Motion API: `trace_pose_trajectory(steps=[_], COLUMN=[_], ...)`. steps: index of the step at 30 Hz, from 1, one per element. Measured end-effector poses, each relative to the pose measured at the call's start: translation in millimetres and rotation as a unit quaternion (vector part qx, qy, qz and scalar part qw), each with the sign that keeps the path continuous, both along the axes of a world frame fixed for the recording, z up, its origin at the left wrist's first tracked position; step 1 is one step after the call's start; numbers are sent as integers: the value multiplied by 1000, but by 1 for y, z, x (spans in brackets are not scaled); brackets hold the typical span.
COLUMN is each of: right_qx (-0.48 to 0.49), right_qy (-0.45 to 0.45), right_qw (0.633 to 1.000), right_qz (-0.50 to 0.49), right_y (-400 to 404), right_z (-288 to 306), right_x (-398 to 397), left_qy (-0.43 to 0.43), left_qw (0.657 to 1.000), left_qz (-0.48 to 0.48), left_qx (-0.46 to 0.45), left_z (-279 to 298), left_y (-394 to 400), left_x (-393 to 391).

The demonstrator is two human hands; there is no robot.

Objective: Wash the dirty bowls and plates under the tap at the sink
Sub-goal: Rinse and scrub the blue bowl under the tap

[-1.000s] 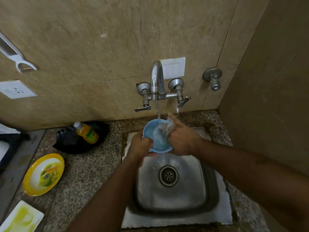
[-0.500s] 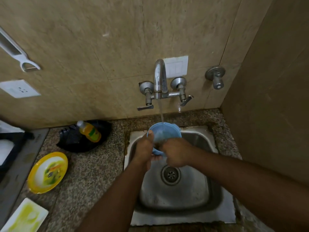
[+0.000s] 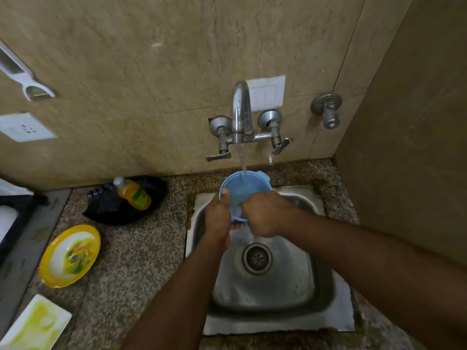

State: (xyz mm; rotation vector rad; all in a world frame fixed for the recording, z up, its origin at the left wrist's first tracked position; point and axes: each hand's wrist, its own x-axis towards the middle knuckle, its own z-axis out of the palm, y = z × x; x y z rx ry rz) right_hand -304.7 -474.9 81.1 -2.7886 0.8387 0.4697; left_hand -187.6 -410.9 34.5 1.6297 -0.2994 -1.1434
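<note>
Left hand (image 3: 219,218) grips the blue bowl (image 3: 249,188) under the tap (image 3: 241,112) – right hand (image 3: 265,214) curls inside; bottle (image 3: 132,193) label unreadable.

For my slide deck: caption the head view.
Both hands, left and right, rinse a blue bowl under the running tap.

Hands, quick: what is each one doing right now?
Left hand: grips the blue bowl by its rim, thumb over the edge.
Right hand: fingers reach into the bowl; whether they hold anything cannot be told.
</note>
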Motion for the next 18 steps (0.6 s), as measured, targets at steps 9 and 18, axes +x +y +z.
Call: trace_pose_trajectory(steps=[9,18], right_qx=[76,-158], right_qy=[-101,21], right_qw=[992,983], right_qz=[15,90], right_y=[2,2], right_z=[-8,0], right_x=[5,-5], left_qy=[-77,-87], left_qw=[995,995], left_qz=[-13,17], left_qx=[-58,-35], left_z=[6,9], left_y=[-3,0], left_x=[11,11])
